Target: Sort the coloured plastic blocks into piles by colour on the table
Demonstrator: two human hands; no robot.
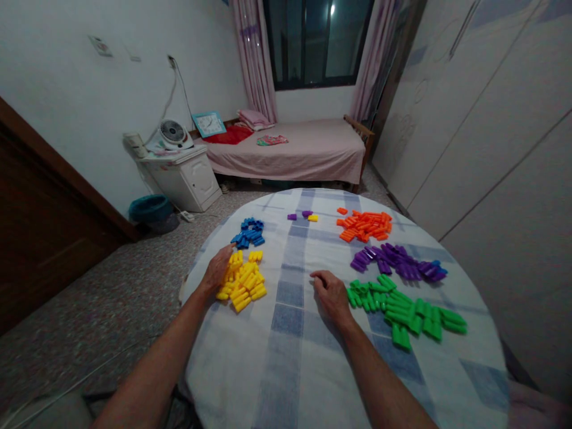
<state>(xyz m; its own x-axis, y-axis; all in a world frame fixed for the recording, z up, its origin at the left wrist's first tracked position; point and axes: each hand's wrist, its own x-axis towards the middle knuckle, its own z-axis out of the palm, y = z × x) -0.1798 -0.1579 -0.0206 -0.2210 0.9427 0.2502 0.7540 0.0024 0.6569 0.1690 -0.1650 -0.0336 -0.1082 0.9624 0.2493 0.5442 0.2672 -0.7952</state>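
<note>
A round table with a blue-checked white cloth (290,357) carries small plastic pieces sorted by colour. My left hand (217,268) rests at the left edge of the yellow pile (245,280), fingers curled against the pieces. My right hand (329,293) lies on the cloth just left of the green pile (404,310), fingers bent and closed, nothing visible in them. Farther back lie a blue pile (250,232), an orange pile (366,226) and a purple pile (397,261). Three loose pieces, purple and yellow (304,215), sit at the table's far middle.
Beyond the table stands a bed with a pink cover (290,152), a white bedside cabinet (183,176) with a small fan and a clock, and a teal bin (149,208) on the floor. White wardrobe doors (482,131) fill the right side. A dark wooden door (44,238) is at left.
</note>
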